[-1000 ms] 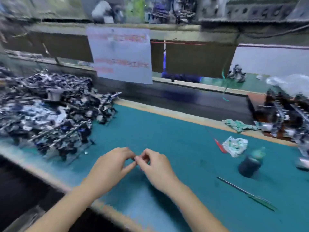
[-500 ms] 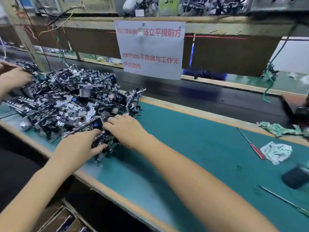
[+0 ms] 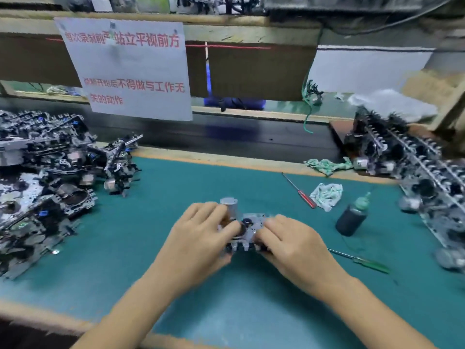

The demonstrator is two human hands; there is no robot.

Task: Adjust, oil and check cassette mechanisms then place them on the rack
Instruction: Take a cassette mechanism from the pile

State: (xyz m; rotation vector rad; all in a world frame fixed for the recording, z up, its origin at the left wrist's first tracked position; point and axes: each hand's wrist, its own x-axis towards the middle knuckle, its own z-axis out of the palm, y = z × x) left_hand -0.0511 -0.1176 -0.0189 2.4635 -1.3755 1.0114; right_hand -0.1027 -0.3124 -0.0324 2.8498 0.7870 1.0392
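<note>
A single cassette mechanism (image 3: 247, 227), metal with a silver motor can on top, sits low over the green mat (image 3: 151, 260) at the centre. My left hand (image 3: 198, 238) grips its left side, thumb across the top. My right hand (image 3: 292, 243) grips its right end with curled fingers. A large pile of cassette mechanisms (image 3: 47, 182) lies at the left. The rack (image 3: 412, 167) at the right holds several mechanisms in rows. A dark oil bottle (image 3: 352, 217) with a green nozzle stands right of my hands.
A red-handled screwdriver (image 3: 300, 191) and a crumpled cloth (image 3: 325, 195) lie behind the bottle. A green-handled tool (image 3: 362, 260) lies at the right front. A second rag (image 3: 324, 166) is on the mat's far edge. A paper notice (image 3: 130, 69) hangs above a dark conveyor (image 3: 239, 137).
Both hands went from the mat's centre to the left pile, took one mechanism, and brought it back to the centre. The view swung left, then right again.
</note>
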